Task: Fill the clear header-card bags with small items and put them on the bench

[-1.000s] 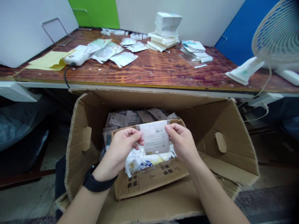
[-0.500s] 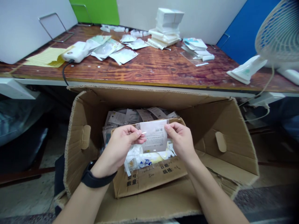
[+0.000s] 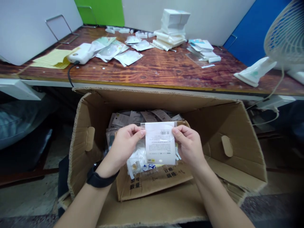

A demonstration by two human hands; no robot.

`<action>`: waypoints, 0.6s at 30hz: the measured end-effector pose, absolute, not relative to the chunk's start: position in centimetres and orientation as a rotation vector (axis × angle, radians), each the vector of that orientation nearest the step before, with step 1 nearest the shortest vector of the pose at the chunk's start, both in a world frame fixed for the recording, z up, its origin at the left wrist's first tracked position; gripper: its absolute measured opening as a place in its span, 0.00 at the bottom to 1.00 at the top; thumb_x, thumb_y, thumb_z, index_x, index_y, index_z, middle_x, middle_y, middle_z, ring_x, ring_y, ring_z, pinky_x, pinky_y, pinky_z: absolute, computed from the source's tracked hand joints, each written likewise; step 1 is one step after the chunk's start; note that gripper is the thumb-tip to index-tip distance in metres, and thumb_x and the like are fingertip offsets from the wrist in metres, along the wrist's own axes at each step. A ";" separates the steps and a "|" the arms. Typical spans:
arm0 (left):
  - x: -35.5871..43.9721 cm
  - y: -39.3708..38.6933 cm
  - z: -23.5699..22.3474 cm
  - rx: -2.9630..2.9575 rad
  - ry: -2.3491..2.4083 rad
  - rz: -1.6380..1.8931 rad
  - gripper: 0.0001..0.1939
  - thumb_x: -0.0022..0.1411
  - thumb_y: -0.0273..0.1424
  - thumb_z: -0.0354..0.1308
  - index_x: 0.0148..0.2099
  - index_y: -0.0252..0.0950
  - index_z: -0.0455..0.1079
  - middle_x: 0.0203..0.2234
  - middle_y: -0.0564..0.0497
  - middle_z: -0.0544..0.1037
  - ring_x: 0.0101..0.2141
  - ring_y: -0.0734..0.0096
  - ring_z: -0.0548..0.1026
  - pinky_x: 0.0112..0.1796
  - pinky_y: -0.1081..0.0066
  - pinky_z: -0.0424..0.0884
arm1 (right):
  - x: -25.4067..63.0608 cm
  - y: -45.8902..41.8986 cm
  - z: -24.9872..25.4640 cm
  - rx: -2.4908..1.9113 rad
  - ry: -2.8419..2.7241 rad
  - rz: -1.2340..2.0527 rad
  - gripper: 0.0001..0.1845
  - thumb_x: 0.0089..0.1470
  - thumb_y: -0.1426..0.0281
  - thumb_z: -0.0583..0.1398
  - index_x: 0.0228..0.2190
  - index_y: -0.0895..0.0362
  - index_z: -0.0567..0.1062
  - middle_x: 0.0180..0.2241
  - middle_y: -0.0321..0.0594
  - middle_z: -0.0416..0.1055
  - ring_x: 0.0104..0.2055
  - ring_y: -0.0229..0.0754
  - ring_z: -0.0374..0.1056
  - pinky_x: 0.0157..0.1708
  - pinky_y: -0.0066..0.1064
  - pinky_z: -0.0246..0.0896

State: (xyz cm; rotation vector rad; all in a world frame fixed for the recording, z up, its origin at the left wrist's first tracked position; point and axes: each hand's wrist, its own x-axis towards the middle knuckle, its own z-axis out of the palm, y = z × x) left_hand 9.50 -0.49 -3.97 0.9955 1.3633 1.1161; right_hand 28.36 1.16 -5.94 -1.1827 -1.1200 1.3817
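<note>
As the clear packet point(image 3: 160, 144) tips squarer towards me than half a second ago, its printed face shows at fuller height.
My left hand point(image 3: 127, 142) pinches its upper left edge, my right hand point(image 3: 189, 144) its upper right, over a smaller carton point(image 3: 154, 186) inside a large cardboard box point(image 3: 239, 129). Behind lies the wooden desk point(image 3: 152, 72), bearing loose packets point(image 3: 129, 57) and a white stack point(image 3: 175, 20); a white fan point(image 3: 286, 39) stands at right, near a blue partition point(image 3: 248, 23).

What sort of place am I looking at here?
Probably a packing or sorting workstation: a wooden desk scattered with flat packets, a large cardboard box at its near edge, and a printed packet being handled.
</note>
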 end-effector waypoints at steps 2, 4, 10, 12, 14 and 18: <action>9.5 -0.7 -3.7 0.886 1.322 1.140 0.08 0.49 0.31 0.61 0.23 0.33 0.67 0.23 0.51 0.75 0.26 0.73 0.70 0.29 0.74 0.64 | 28.3 1.1 -5.6 -1.162 -1.066 1.437 0.11 0.49 0.65 0.62 0.21 0.58 0.70 0.18 0.33 0.65 0.21 0.33 0.59 0.21 0.25 0.53; 9.6 -1.0 -3.5 0.828 1.283 1.193 0.09 0.47 0.29 0.63 0.21 0.32 0.67 0.21 0.51 0.75 0.25 0.74 0.69 0.27 0.74 0.63 | 28.2 1.0 -5.2 -1.121 -1.003 1.531 0.12 0.48 0.65 0.62 0.20 0.58 0.69 0.17 0.32 0.64 0.19 0.33 0.59 0.20 0.25 0.52; 9.7 -1.7 -2.8 0.664 1.077 1.302 0.19 0.45 0.22 0.63 0.13 0.33 0.55 0.13 0.57 0.66 0.18 0.81 0.62 0.20 0.78 0.57 | 28.0 0.5 -4.0 -1.027 -0.952 1.690 0.10 0.48 0.67 0.62 0.20 0.58 0.71 0.18 0.34 0.68 0.20 0.34 0.62 0.19 0.25 0.55; 9.8 -1.8 -2.6 0.639 1.037 1.320 0.22 0.44 0.21 0.63 0.13 0.32 0.51 0.13 0.57 0.65 0.18 0.82 0.61 0.19 0.80 0.56 | 28.0 0.4 -3.8 -1.015 -0.939 1.689 0.10 0.48 0.67 0.62 0.20 0.58 0.71 0.18 0.34 0.68 0.20 0.34 0.62 0.19 0.25 0.55; 9.9 -1.9 -2.5 0.617 1.006 1.340 0.21 0.44 0.21 0.63 0.14 0.32 0.52 0.15 0.56 0.68 0.19 0.81 0.64 0.20 0.80 0.59 | 28.1 0.4 -3.6 -1.012 -0.910 1.695 0.10 0.48 0.67 0.62 0.20 0.58 0.71 0.18 0.34 0.68 0.20 0.33 0.61 0.19 0.24 0.55; 10.2 -1.9 -2.4 0.553 0.932 1.369 0.13 0.44 0.23 0.65 0.30 0.36 0.64 0.17 0.57 0.71 0.18 0.80 0.67 0.20 0.81 0.62 | 28.1 0.3 -3.4 -1.005 -0.823 1.773 0.10 0.47 0.67 0.62 0.20 0.58 0.70 0.18 0.33 0.67 0.19 0.32 0.60 0.20 0.24 0.55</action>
